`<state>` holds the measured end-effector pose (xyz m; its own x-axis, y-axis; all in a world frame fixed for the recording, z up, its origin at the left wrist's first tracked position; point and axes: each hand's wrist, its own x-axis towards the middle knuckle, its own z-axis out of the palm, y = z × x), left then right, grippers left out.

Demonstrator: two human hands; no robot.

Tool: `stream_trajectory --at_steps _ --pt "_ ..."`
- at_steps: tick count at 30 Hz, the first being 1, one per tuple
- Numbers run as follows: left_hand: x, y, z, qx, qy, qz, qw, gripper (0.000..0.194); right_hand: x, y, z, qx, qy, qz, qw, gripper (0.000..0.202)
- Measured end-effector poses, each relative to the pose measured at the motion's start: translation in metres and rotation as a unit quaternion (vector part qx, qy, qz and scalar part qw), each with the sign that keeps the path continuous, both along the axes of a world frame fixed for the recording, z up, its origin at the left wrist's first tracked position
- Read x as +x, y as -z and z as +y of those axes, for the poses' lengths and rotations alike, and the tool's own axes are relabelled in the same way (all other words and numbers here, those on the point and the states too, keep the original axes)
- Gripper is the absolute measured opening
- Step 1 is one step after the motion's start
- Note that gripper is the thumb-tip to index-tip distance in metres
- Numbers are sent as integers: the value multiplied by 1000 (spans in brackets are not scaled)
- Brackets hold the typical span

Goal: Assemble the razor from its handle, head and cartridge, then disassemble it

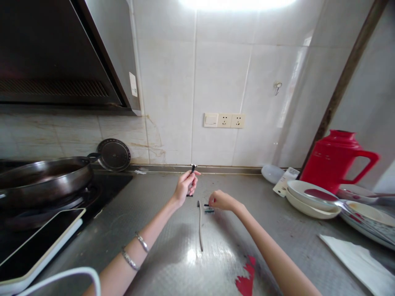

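My left hand is raised a little above the steel counter and pinches a small dark razor-like tool upright between its fingertips. My right hand rests on the counter with its fingers closed over small dark pieces. Between the hands a long thin handle lies flat, running toward me. Two bracelets sit on my left wrist.
A wok sits on the stove at the left, with a tablet in front of it. Stacked bowls and plates, a spoon and a red thermos jug stand at the right. White paper lies front right.
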<state>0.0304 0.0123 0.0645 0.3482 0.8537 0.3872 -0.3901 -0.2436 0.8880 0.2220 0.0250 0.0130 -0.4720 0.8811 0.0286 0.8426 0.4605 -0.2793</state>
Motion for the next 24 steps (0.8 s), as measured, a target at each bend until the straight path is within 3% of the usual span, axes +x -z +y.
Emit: stream_trajectory --at_steps 4,8,14,19,24 --pt "0 0 0 -2 3 0 1000 29 1 -4 1 -31 7 129 991 24" --pt "0 -1 0 0 -5 1 1000 30 0 -6 1 -108 21 250 962 22" --pt "0 2 1 25 -78 20 996 26 4 -1 8 -148 -3 302 942 23" --pt "0 4 4 40 -142 20 989 27 2 -3 10 -119 11 355 927 27" --pt "5 6 2 68 -152 5 986 33 -5 -21 6 -9 62 397 916 27"
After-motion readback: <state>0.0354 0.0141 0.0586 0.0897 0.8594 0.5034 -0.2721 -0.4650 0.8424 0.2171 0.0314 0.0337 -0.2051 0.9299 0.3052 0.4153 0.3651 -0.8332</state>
